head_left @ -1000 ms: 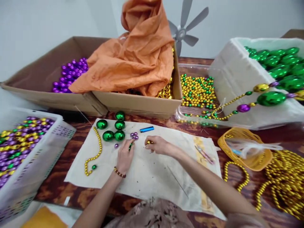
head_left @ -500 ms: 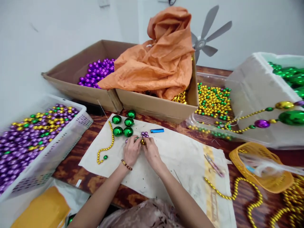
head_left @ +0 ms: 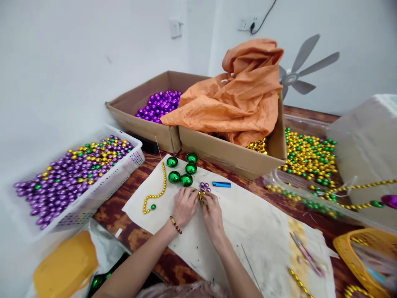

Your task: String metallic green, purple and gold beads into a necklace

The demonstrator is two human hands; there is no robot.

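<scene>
A small cluster of gold beads (head_left: 201, 198) sits between my two hands on the white cloth (head_left: 242, 219). My left hand (head_left: 185, 205), with a beaded bracelet on its wrist, has its fingers drawn together at the cluster's left side. From the right, my right hand (head_left: 213, 213) pinches at the same beads; the fingertips partly hide them. Just beyond the fingers lie several small purple beads (head_left: 204, 187) and a blue lighter (head_left: 221, 184). Several large green beads (head_left: 186, 180) rest beyond my left hand. A gold bead strand (head_left: 163, 186) curves to the left, near one small green bead (head_left: 153, 206).
A white basket (head_left: 136, 155) of mixed beads stands left. Behind the cloth is a cardboard box (head_left: 229, 155) with orange fabric (head_left: 235, 107) over it. A clear bin (head_left: 276, 178) holds gold and green beads. Pink-handled scissors (head_left: 307, 252) and a yellow basket (head_left: 344, 244) lie right.
My view has swung left and up, so everything appears shifted right and lower. Both hands stay at the gold beads on the cloth, with only small finger movement.
</scene>
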